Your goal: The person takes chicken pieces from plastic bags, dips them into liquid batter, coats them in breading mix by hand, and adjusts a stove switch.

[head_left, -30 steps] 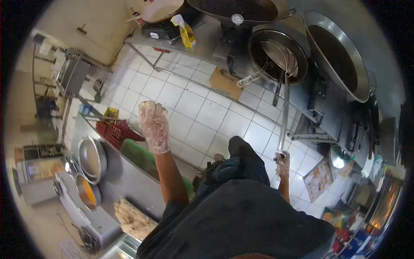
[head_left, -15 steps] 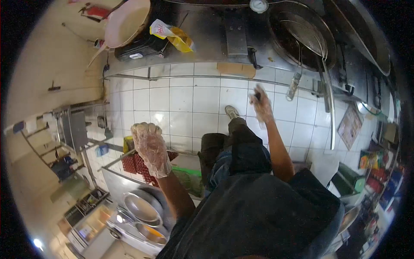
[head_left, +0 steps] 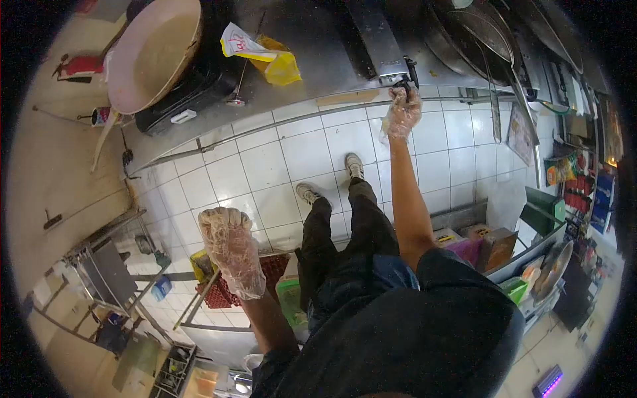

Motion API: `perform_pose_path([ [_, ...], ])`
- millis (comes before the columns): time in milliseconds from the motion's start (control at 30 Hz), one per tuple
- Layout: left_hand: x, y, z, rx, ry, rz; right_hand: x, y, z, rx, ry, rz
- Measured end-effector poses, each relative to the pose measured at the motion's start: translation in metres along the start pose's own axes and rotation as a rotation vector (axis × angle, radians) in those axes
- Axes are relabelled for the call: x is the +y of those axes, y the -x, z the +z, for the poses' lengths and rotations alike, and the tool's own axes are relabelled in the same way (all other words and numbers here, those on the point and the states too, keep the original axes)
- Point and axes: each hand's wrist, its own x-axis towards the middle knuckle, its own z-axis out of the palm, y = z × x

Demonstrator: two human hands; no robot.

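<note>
My right hand, in a clear plastic glove, reaches to the front edge of the steel counter. Its fingers are closed at a small black handle beside a metal box-like strip. My left hand is held low over the floor, apart from any object. It wears a clear glove smeared with a pale, crumbly coating, and its fingers are curled into a fist. Its palm is hidden, so anything inside cannot be made out.
A large pale pan sits at the counter's left, near a yellow and white packet. At the right lie a dark pan and long-handled strainers. A metal rail runs below the counter edge. A red crate stands below my left hand.
My right hand has moved forward from above the floor to the black handle at the counter edge. The left hand stays in a fist. The view has shifted, showing both shoes.
</note>
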Motion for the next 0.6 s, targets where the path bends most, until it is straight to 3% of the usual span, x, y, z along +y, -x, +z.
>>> perform_pose_path([
  [33,0.002,0.005,-0.012,0.139,-0.055,0.019,0.005,0.004,0.001,0.027,0.051,-0.042],
  [100,0.004,0.005,-0.032,0.119,-0.041,0.000,0.019,0.010,-0.005,0.038,0.131,-0.121],
  [233,-0.002,-0.025,0.012,0.465,-0.108,-0.020,0.039,0.011,-0.005,0.074,0.222,-0.232],
  [333,-0.005,-0.032,0.005,0.353,-0.147,-0.035,0.030,0.018,0.009,0.143,0.275,-0.220],
  [367,-0.006,-0.034,0.009,0.407,-0.174,-0.034,0.025,0.020,0.014,0.161,0.294,-0.202],
  [433,-0.009,-0.038,0.019,0.517,-0.227,-0.032,0.020,0.020,0.021,0.196,0.278,-0.273],
  [533,-0.005,-0.040,0.001,0.342,-0.210,-0.053,0.020,0.017,0.020,0.184,0.431,-0.397],
  [600,-0.004,-0.042,-0.002,0.377,-0.233,-0.061,0.023,0.016,0.019,0.176,0.514,-0.445],
])
